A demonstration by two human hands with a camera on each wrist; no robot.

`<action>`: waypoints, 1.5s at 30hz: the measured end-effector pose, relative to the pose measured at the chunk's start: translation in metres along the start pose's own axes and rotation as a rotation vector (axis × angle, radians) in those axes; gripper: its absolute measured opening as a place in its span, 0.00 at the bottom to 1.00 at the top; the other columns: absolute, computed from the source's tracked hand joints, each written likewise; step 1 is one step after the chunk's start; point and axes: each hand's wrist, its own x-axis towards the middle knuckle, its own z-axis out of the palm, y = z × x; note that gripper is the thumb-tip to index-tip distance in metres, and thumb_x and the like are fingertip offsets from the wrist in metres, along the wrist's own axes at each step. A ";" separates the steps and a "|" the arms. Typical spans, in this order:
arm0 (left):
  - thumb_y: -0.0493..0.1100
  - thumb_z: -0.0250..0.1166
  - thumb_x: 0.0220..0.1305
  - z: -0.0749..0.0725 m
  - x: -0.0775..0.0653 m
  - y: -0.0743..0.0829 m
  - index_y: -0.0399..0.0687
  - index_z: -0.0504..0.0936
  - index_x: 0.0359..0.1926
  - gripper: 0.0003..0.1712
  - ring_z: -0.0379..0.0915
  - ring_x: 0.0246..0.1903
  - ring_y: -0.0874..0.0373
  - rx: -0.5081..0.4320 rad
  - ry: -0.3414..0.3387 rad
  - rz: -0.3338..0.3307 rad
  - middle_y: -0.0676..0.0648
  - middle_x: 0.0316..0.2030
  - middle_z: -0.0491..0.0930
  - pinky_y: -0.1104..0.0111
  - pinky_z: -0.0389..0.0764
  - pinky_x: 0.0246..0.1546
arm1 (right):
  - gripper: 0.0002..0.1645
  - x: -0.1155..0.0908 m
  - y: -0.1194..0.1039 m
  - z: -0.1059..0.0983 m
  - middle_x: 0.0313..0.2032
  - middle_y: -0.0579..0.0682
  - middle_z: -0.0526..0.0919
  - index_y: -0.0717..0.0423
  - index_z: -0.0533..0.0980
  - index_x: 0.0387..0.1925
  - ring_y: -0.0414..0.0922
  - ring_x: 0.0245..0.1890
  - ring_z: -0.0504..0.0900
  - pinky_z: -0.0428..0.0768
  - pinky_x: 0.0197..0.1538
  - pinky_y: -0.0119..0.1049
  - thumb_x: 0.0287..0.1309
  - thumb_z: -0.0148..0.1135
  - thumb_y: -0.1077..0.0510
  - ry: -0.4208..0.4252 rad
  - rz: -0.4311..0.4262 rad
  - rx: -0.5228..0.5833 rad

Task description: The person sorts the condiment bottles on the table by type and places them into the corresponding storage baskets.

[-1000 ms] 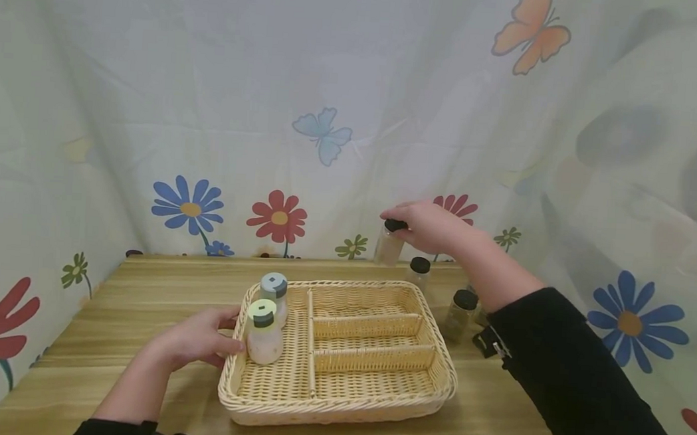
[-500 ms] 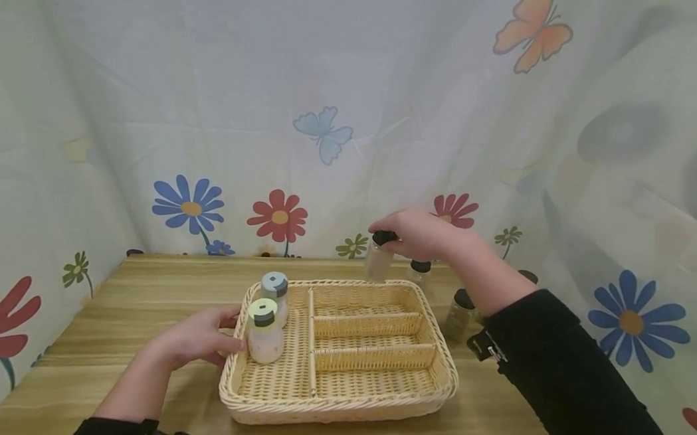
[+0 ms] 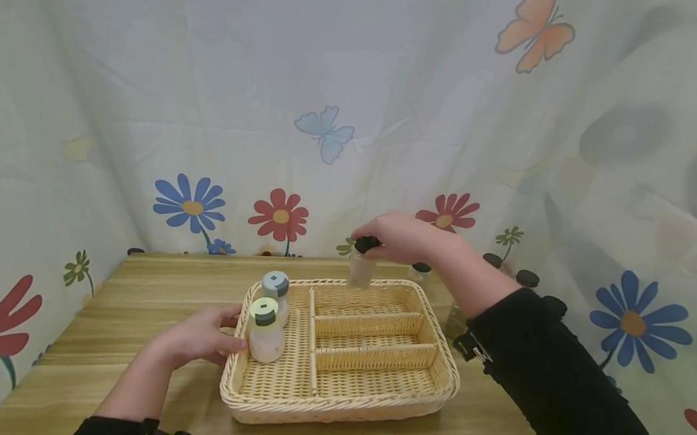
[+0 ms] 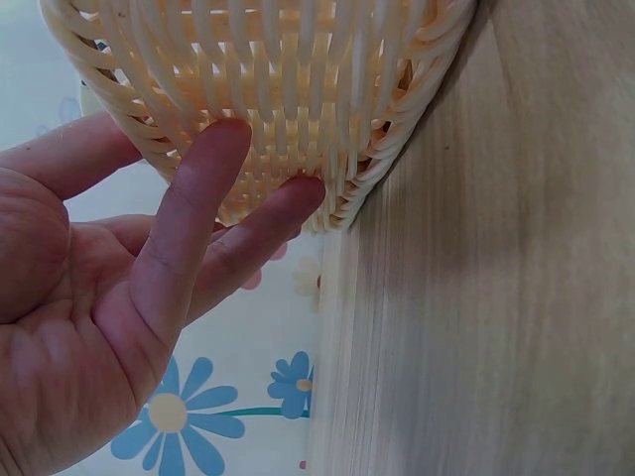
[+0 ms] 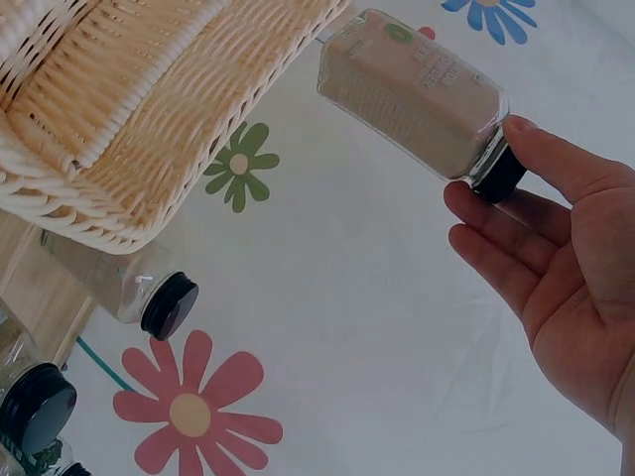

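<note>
By its black cap, my right hand pinches a clear spice jar of pale powder, held upright over the back rim of the wicker basket. Thumb and fingertips meet at the cap in the right wrist view. My left hand holds the basket's left side, its fingertips against the outer weave and the thumb up at the rim. Inside the long left compartment stand two shakers, one with a yellow-green lid and one with a grey-blue lid behind it.
Right of the basket stand several black-capped jars, one behind its back right corner and others partly hidden by my right arm. Three smaller compartments with wicker dividers fill the basket's right part. A flowered curtain hangs behind the wooden table.
My right hand has carried the jar left and down, from behind the basket to over its back rim. The left hand and the basket have stayed in place.
</note>
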 end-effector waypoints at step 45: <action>0.37 0.69 0.60 0.000 0.000 -0.001 0.39 0.54 0.78 0.49 0.83 0.51 0.45 0.002 0.009 0.005 0.25 0.71 0.62 0.51 0.89 0.40 | 0.19 0.052 -0.029 0.037 0.49 0.45 0.86 0.48 0.81 0.56 0.43 0.49 0.82 0.83 0.57 0.40 0.64 0.67 0.56 -0.118 -0.059 0.031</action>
